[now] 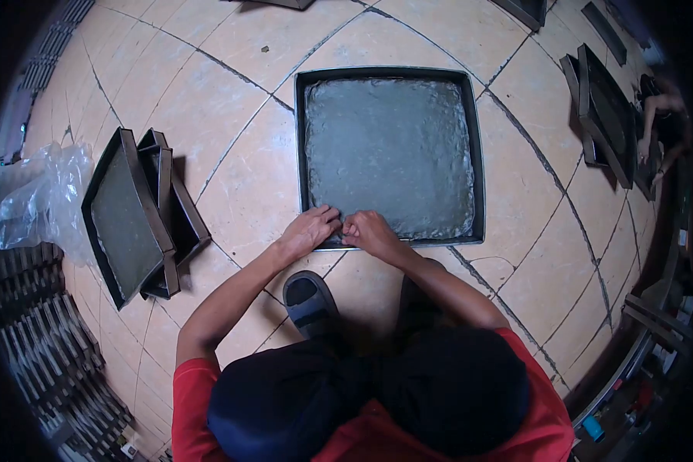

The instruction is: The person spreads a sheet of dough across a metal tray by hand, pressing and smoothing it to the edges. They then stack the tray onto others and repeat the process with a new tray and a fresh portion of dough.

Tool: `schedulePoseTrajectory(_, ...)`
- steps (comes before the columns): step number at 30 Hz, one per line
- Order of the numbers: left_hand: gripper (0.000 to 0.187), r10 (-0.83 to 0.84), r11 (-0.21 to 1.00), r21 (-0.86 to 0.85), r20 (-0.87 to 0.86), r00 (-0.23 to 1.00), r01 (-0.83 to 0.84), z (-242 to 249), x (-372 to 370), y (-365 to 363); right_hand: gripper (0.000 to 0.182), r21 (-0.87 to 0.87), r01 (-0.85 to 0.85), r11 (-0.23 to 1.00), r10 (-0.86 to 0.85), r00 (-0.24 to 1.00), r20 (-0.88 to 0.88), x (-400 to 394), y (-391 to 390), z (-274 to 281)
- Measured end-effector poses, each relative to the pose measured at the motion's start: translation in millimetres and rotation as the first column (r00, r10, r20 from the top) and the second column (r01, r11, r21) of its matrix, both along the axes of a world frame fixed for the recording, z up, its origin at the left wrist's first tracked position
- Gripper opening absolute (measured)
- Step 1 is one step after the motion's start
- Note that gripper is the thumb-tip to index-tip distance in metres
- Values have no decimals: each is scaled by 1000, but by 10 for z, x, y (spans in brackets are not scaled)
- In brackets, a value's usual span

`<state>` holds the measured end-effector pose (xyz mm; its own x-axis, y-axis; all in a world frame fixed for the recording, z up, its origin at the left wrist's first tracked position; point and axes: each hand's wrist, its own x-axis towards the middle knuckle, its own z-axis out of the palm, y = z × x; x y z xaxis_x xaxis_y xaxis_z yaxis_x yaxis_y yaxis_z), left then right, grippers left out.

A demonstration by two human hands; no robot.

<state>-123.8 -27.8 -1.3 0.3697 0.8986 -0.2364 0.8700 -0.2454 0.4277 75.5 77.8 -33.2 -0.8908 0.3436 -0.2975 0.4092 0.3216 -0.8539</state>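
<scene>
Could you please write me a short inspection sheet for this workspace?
Surface: beige tiled floor with dark grout lines.
Job's things: square black metal tray lying flat, filled with a rough grey-green slab.
Clutter: stack of black trays tilted at left, one holding grey material; crumpled clear plastic bag beside it; more dark trays at upper right.
Grippers: left hand and right hand both at the tray's near edge, fingers curled on the slab's rim; whether they grip it cannot be told.
Cables: nothing seen.
Surroundings: another person's arm at far right; dark sandal under the wearer.
</scene>
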Motion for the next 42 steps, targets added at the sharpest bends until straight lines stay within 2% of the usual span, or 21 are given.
schedulePoseTrajectory(3, 19, -24, 997, 75, 294, 956, 2, -164, -113, -30, 16, 85, -48, 995, 55, 996, -77, 29, 37, -80)
schedulePoseTrajectory(5, 19, 40, 995, -99, 385, 922, -2, 105, -119, 38, 14, 155, -91, 984, 116, 980, -162, 66, 77, -50)
schedulePoseTrajectory(6, 19, 77, 983, -184, 427, 901, 4, 199, -121, 66, 14, 97, -127, 987, 143, 971, -193, 72, 103, -21)
schedulePoseTrajectory(8, 18, -20, 975, -202, 316, 948, 88, 182, -192, -4, 16, -18, -202, 979, 191, 948, -256, 89, 166, 38)
schedulePoseTrajectory(9, 18, -72, 967, -217, 257, 964, 130, 173, -230, -51, 19, 33, -296, 954, 296, 926, -233, 94, 203, 38)
schedulePoseTrajectory(11, 16, -157, 979, -134, -12, 987, 154, 73, -137, -196, 25, 127, -481, 868, 497, 848, -183, 70, 296, 21)
schedulePoseTrajectory(12, 16, -189, 980, -97, -152, 970, 175, 35, -82, -260, 29, 346, -522, 780, 602, 776, -187, 58, 359, 37)
schedulePoseTrajectory(13, 18, -183, 981, -98, -202, 962, 166, 45, -43, -286, 34, 549, -524, 651, 698, 698, -161, 61, 436, 60)
schedulePoseTrajectory(14, 19, -191, 980, -105, -232, 954, 170, 56, -32, -311, 39, 721, -491, 488, 779, 618, -107, 62, 500, 69)
schedulePoseTrajectory(16, 21, -212, 976, -111, -287, 934, 188, 105, -19, -322, 46, 653, -594, 470, 820, 567, -74, 82, 584, -65)
schedulePoseTrajectory(17, 23, -173, 984, -79, -257, 951, 158, 34, -24, -393, 51, 617, -641, 456, 839, 542, -56, 70, 627, -134)
schedulePoseTrajectory(20, 23, -144, 986, -118, -256, 956, 117, 234, -17, -368, 57, 693, -688, 215, 897, 420, 138, -178, 638, 60)
schedulePoseTrajectory(23, 22, -73, 996, -70, -183, 980, 61, 199, -15, -416, 59, 704, -542, 459, 731, 680, 47, -271, 528, -62)
schedulePoseTrajectory(26, 24, -55, 995, -91, -200, 978, 37, 273, 7, -388, 62, 728, -525, 440, 702, 707, 86, -312, 400, -159)
schedulePoseTrajectory(29, 25, -54, 999, -11, -163, 985, 53, 67, -51, -496, 60, 745, -552, 375, 748, 655, 108, -353, 310, -109)
schedulePoseTrajectory(32, 28, -114, 991, 28, -286, 951, 127, 109, -52, -494, 57, 684, -539, 490, 753, 658, -21, -320, 278, -386)
schedulePoseTrajectory(35, 28, 3, 986, -166, -177, 984, -32, 297, -6, -482, 52, 712, -597, 368, 797, 597, 88, -403, 325, -191)
schedulePoseTrajectory(38, 30, 59, 998, 26, -228, 972, -54, 368, 38, -571, 53, 678, -526, 514, 780, 616, -114, -265, 321, -399)
schedulePoseTrajectory(42, 34, 54, 995, -64, -295, 954, -76, 244, 44, -632, 50, 669, -567, 480, 773, 634, -18, -352, 282, -212)
